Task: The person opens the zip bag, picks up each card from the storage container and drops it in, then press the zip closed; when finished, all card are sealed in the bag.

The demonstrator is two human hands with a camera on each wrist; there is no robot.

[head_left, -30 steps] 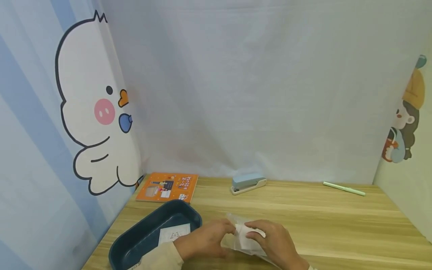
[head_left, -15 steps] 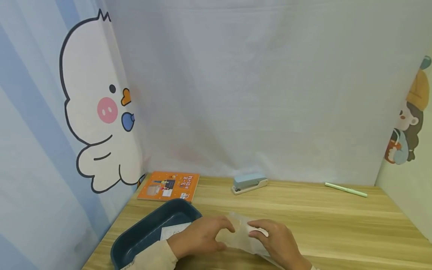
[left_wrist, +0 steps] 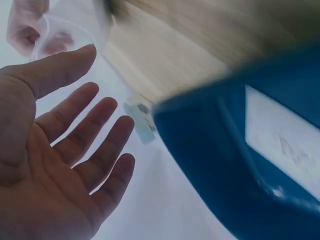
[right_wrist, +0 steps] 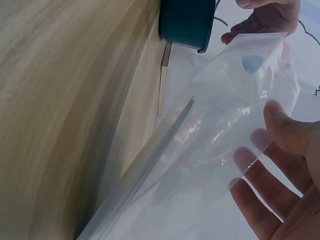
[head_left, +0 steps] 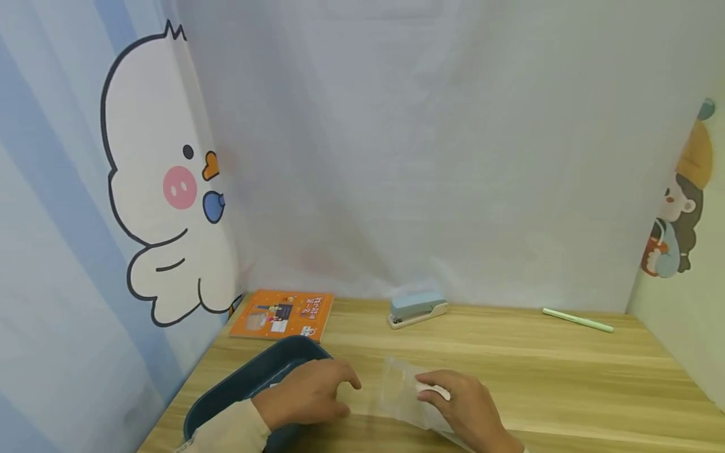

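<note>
My right hand [head_left: 467, 402] pinches a clear plastic bag [head_left: 401, 395] by its edge, thumb on one side and fingers on the other. In the right wrist view the thin, shiny bag [right_wrist: 215, 140] spreads out away from that hand. My left hand [head_left: 306, 393] holds nothing; its fingers are spread and relaxed in the left wrist view. It overlaps the right side of a dark blue tray [head_left: 218, 402] in the head view. Inside the tray lies a white card [left_wrist: 287, 140] with a faint drawing, mostly hidden by the left hand in the head view.
An orange booklet [head_left: 283, 314] lies at the back left of the wooden table [head_left: 510, 352]. A light blue stapler [head_left: 418, 308] stands at the back middle, and a pale green pen [head_left: 578, 320] lies at the back right. A white curtain [head_left: 425, 157] hangs behind.
My left hand has let go of the plastic bag and moved left over the tray's side. My right hand keeps its grip on the bag at nearly the same spot.
</note>
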